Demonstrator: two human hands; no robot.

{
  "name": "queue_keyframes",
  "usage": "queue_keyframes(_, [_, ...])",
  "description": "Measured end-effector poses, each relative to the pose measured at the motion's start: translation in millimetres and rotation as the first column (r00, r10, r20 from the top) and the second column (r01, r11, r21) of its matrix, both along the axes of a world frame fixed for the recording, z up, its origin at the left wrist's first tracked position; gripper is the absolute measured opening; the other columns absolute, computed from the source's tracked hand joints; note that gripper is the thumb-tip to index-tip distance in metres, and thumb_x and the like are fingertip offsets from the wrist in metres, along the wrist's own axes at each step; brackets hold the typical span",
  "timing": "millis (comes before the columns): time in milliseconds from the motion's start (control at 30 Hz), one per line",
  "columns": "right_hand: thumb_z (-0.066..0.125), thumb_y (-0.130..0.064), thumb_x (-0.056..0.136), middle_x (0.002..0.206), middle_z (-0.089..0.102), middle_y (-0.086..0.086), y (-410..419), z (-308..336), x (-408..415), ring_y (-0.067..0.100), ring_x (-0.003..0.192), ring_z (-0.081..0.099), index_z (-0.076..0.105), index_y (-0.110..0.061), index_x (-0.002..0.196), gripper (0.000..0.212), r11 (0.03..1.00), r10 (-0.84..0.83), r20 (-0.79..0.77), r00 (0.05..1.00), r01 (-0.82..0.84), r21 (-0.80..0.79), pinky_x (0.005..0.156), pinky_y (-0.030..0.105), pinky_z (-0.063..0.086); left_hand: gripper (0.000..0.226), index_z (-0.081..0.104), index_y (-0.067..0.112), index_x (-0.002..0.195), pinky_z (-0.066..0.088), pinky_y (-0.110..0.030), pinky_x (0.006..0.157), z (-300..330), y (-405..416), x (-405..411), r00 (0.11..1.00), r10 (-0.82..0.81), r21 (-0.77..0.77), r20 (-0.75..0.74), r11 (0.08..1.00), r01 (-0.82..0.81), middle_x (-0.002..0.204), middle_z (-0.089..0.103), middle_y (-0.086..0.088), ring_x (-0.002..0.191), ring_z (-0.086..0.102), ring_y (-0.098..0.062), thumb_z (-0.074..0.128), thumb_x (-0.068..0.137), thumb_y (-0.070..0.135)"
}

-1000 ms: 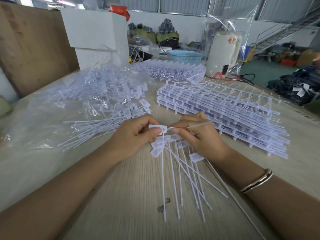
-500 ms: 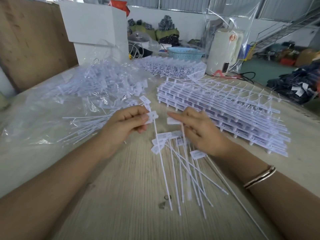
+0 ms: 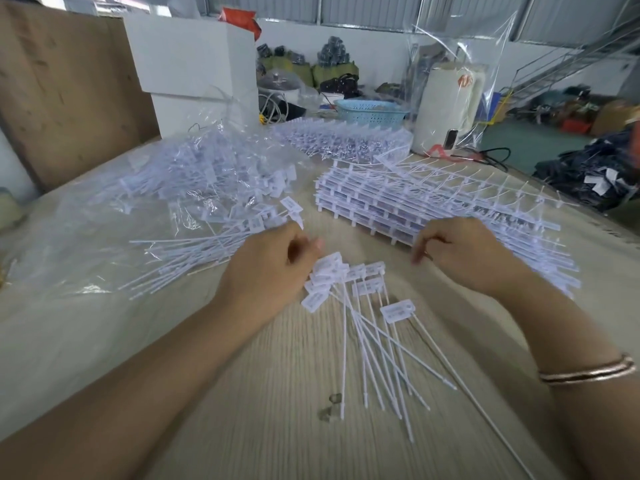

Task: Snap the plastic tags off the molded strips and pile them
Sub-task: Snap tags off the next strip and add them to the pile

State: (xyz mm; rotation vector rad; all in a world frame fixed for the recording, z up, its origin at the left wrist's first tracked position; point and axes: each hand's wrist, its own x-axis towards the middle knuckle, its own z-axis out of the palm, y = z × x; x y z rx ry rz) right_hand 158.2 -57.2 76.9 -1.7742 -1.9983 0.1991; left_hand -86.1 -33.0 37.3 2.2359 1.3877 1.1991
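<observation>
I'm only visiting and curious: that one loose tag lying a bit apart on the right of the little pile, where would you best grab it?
Probably by its flat rectangular head, pinched from above across its short sides. The head is the widest, stiffest part and lies flat on the table, clear of the other heads; its thin tail crosses other tails and would likely flex.

Blue perforated basket (image 3: 370, 111) at table's far edge; 2 stacked white boxes (image 3: 194, 64) behind; brown board (image 3: 65, 88) leaning far left.

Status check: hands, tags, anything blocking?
Left hand and right hand both holding nothing. Loose tags piled between them, molded strips stacked beyond. Nothing blocking.
</observation>
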Motion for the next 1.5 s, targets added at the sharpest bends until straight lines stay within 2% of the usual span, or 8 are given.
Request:
queue_keyframes(167, [0.065,-0.047,0.075,0.047,0.048,-0.009,-17.6,9.6,6.9,0.008,0.047,0.043,0.063,-0.024,0.051,0.033,0.745,0.191,0.127,0.973,-0.060,-0.664,0.053,0.016,0.036,0.091,0.057,0.012,0.058,0.049,-0.026,0.060,4.8,-25.1,6.6,0.871,-0.034,-0.197,-0.491,0.978,-0.073,0.051,0.057,-0.001,0.047,0.057,-0.015,0.000,0.066,0.083])
queue_keyframes(367, [0.063,-0.036,0.085,0.042,0.026,-0.009,-15.6,-1.2,-2.9,0.009,0.042,0.024,0.047,-0.015,0.053,0.041,0.818,0.280,0.168,0.945,-0.143,-0.557,0.048,0.025,0.021,0.080,0.051,0.016,0.052,0.047,-0.025,0.054,-2.0,-25.5,18.9,0.795,0.012,-0.104,-0.607,0.990,-0.094,0.046,0.045,0.007,0.044,0.050,-0.010,0.018,0.065,0.088])
queue_keyframes(533, [0.062,-0.042,0.083,0.048,0.035,-0.007,-14.8,9.6,2.9,0.007,0.043,0.031,0.067,-0.022,0.059,0.032,0.924,0.109,-0.242,0.964,-0.188,-0.333,0.053,0.021,0.029,0.076,0.055,0.015,0.057,0.050,-0.027,0.055,-6.3,-22.4,15.0,0.834,-0.003,-0.094,-0.552,0.994,-0.058,0.048,0.050,0.006,0.045,0.052,-0.010,0.023,0.069,0.082])
queue_keyframes(767, [0.043,-0.057,0.089,0.064,0.061,0.000,1.7,-26.8,-41.1,0.015,0.056,0.054,0.062,-0.018,0.070,0.047,0.994,-0.080,-0.098,0.992,0.072,-0.080,0.054,0.028,0.039,0.081,0.053,0.019,0.062,0.050,-0.029,0.061,-4.1,-21.6,12.2,0.896,-0.062,-0.129,-0.441,0.992,0.006,0.055,0.053,0.006,0.052,0.053,-0.009,0.001,0.068,0.081])
queue_keyframes(833, [0.041,-0.058,0.090,0.063,0.062,0.003,0.5,-13.5,-28.0,0.022,0.058,0.056,0.064,-0.019,0.064,0.052,0.988,-0.149,-0.239,0.960,0.157,0.013,0.057,0.027,0.040,0.084,0.056,0.016,0.065,0.051,-0.032,0.065,-3.4,-21.4,10.3,0.902,-0.067,-0.138,-0.426,0.990,0.009,0.057,0.055,0.004,0.054,0.051,-0.008,0.001,0.070,0.079])
queue_keyframes(1067, [0.047,-0.026,0.093,0.046,0.056,-0.009,-8.6,-9.1,-20.9,0.002,0.044,0.050,0.065,-0.013,0.058,0.041,0.883,-0.030,0.086,0.996,0.067,-0.465,0.059,0.020,0.039,0.084,0.054,0.016,0.062,0.049,-0.029,0.060,-6.4,-22.0,12.4,0.890,-0.056,-0.145,-0.452,0.989,-0.011,0.060,0.059,0.001,0.056,0.058,-0.014,0.001,0.068,0.081])
queue_keyframes(1300, [0.036,-0.008,0.095,0.070,0.056,-0.007,-15.1,-21.7,-62.7,-0.001,0.061,0.045,0.066,-0.002,0.086,0.032,0.883,0.209,-0.227,0.951,-0.283,-0.374,0.060,0.016,0.035,0.084,0.057,0.024,0.075,0.046,-0.026,0.056,-4.2,-24.5,14.3,0.818,-0.083,-0.155,-0.569,0.988,-0.007,0.066,0.059,0.008,0.060,0.058,-0.010,0.011,0.060,0.091])
queue_keyframes(1500, [0.035,0.004,0.089,0.049,0.041,-0.013,-12.6,-20.7,-50.2,0.004,0.050,0.036,0.072,-0.008,0.100,0.041,0.894,0.194,-0.474,0.859,-0.353,-0.274,0.054,0.014,0.032,0.021,0.051,0.021,0.095,0.038,-0.030,0.063,-1.7,-17.8,7.7,0.739,-0.078,-0.133,-0.669,0.991,-0.017,0.081,0.050,0.006,0.078,0.052,-0.018,0.043,0.091,0.040])
